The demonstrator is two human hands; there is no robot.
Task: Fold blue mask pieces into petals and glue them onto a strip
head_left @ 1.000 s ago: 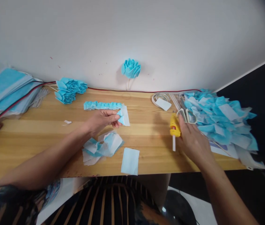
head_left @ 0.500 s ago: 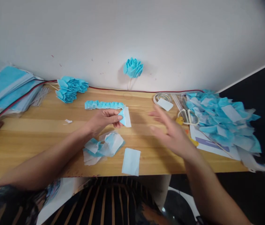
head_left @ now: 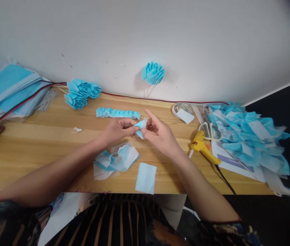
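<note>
"The left hand [head_left: 120, 131] is closed in a pinch on a folded fabric piece [head_left: 140, 129], thumb on top."

"And the right hand [head_left: 160, 135]?"

"Thumb on the same piece's whitish right edge, fingers curled behind it, index finger pointing up. So both grip it, in front of the person, towards the middle of the table [head_left: 44, 143]."

"Is there room around them?"

"Tight on the far side: the row of folded petals [head_left: 118, 113] lies just beyond the left fingers. Nearer the body, crumpled fabric scraps [head_left: 127, 158] sit close to the left forearm."

"What about the front edge?"

"The pale blue fabric rectangle [head_left: 146, 178] reaches right to it. Plain wood shows between that and the right forearm, and a wider stretch on the left, out to the face masks [head_left: 9, 85]."

"The right side looks crowded."

"It is. The yellow glue gun [head_left: 201, 145] lies beside the scissors [head_left: 211, 131], its black cord [head_left: 225, 179] running to the front edge. Past them, the heap of cut fabric [head_left: 252, 133] fills that end. Plain wood lies between the right hand and the gun."
</note>
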